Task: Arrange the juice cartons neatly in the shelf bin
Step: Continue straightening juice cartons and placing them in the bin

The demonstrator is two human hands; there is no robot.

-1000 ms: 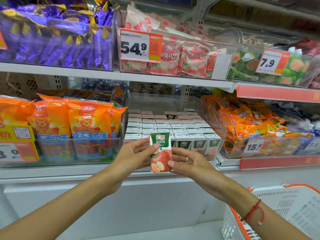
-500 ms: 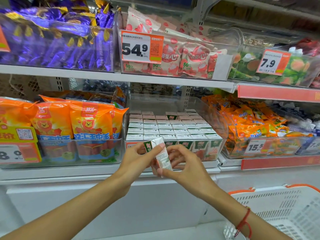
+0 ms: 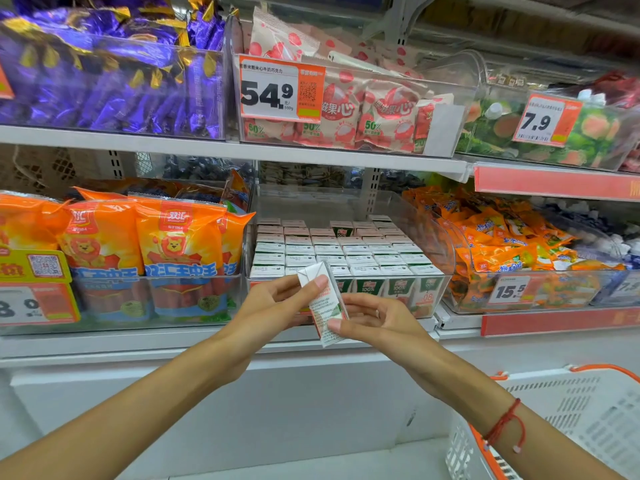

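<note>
"100%" juice carton (image 3: 325, 304), "54.9" tag (image 3: 281, 90)

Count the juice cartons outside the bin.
1: the juice carton, held by left hand and right hand in front of the shelf bin; the basket may hide more.

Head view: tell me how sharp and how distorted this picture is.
Head view: wide-angle bending curves the shelf edge and stretches the corners; the 54.9 price tag reads sharp, while the fine print on the carton between the left hand and right hand is softly blurred; lighting even, mild glare on the clear bin.
</note>
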